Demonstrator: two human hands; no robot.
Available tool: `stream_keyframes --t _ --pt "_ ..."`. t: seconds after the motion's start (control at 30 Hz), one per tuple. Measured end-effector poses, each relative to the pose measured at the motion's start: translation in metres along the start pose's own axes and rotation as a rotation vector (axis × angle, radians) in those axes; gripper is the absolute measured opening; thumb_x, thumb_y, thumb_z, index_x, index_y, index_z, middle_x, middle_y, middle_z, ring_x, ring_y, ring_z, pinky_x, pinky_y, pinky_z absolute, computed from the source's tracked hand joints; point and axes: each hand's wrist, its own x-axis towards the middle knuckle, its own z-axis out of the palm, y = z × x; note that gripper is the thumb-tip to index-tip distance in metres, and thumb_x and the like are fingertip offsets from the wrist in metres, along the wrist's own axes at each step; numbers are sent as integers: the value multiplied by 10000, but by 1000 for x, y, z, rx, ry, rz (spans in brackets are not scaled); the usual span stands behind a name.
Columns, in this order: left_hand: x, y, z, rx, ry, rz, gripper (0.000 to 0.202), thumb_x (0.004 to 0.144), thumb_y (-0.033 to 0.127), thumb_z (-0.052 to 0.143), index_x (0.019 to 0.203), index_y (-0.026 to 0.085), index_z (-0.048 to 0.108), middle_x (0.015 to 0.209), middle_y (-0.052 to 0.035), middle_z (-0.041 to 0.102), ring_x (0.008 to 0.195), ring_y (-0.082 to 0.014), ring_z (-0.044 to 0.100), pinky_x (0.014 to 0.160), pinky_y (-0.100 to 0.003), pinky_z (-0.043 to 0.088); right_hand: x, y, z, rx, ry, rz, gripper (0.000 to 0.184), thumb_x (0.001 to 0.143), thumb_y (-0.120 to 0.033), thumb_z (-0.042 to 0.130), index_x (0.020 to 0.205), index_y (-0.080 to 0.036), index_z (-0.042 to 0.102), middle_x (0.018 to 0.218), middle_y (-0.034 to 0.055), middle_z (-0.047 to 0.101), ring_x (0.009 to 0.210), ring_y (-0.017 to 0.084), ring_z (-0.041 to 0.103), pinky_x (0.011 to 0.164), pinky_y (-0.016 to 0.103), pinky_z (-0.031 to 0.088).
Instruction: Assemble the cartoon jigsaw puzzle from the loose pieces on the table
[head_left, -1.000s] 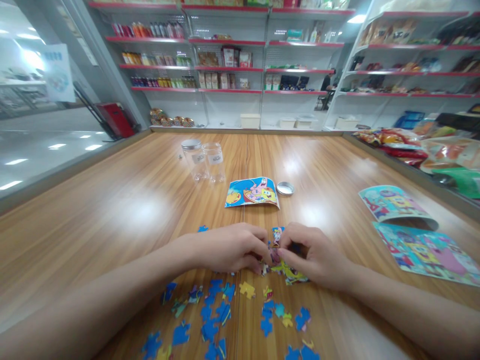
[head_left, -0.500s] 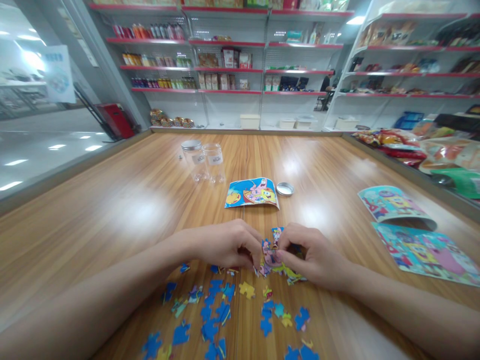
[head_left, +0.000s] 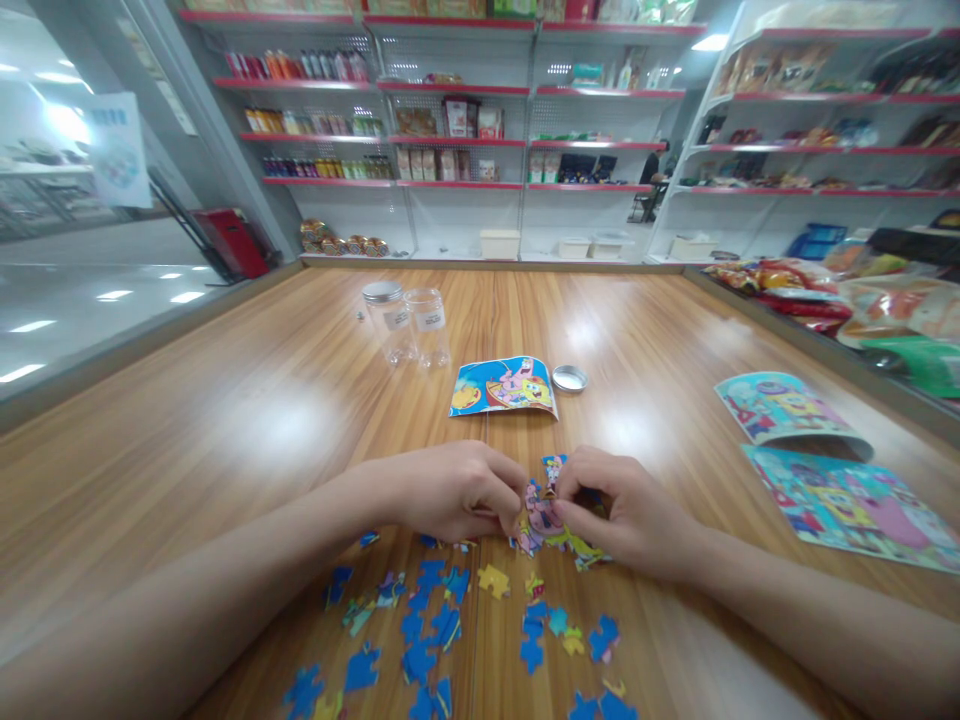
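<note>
A partly joined jigsaw puzzle (head_left: 536, 528), pink, yellow and blue, lies on the table between my hands. The curled fingers of my left hand (head_left: 465, 492) press at its left edge, closed on jigsaw pieces there. At the puzzle's upper right, my right hand (head_left: 626, 508) pinches a jigsaw piece (head_left: 552, 490) between thumb and forefinger; the palm covers part of the joined pieces. Loose blue jigsaw pieces (head_left: 420, 658) are scattered nearer to me, with a yellow piece (head_left: 494, 580) among them. Beyond the hands lies a cartoon picture card (head_left: 504, 386), slightly curved.
Two clear plastic jars (head_left: 427, 328) stand at the back left, one with a silver lid. A loose metal lid (head_left: 570, 378) sits beside the card. Two more picture sheets (head_left: 855, 508) lie at right. Snack bags (head_left: 787, 285) and stocked shelves (head_left: 457, 140) are beyond the table edge.
My left hand has shifted slightly, its fingers now curled closer over the puzzle's left edge. The right hand and the loose pieces look unmoved.
</note>
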Motion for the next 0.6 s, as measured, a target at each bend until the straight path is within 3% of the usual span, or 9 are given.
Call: stream_keyframes --t 0.1,0.3,0.5,0.6 --pt "0 3 -1 74 -28 3 207 911 114 581 959 213 757 983 -79 733 883 -167 683 757 -270 530 0 1 0 -5 4 -5 107 882 -164 618 780 -176 651 758 12 643 717 130 566 654 277 432" --pt "-1 8 3 204 -58 18 395 719 32 608 1015 248 755 941 -67 718 823 -204 659 679 -317 513 -1 0 0 -12 -1 -1 92 883 -169 619 805 -179 668 773 19 652 726 138 568 658 284 436" --pt "-1 8 7 201 -65 -6 166 831 270 713 985 221 749 949 -84 709 820 -210 659 700 -334 514 0 0 -1 -15 -2 -1 88 887 -172 622 818 -185 675 778 19 652 728 140 570 657 285 439" --pt "0 3 9 136 -31 21 117 886 290 699 971 221 739 938 -84 714 842 -197 663 723 -317 519 0 1 0 -13 -6 -4 84 892 -177 622 832 -189 679 792 22 661 740 144 575 666 289 446"
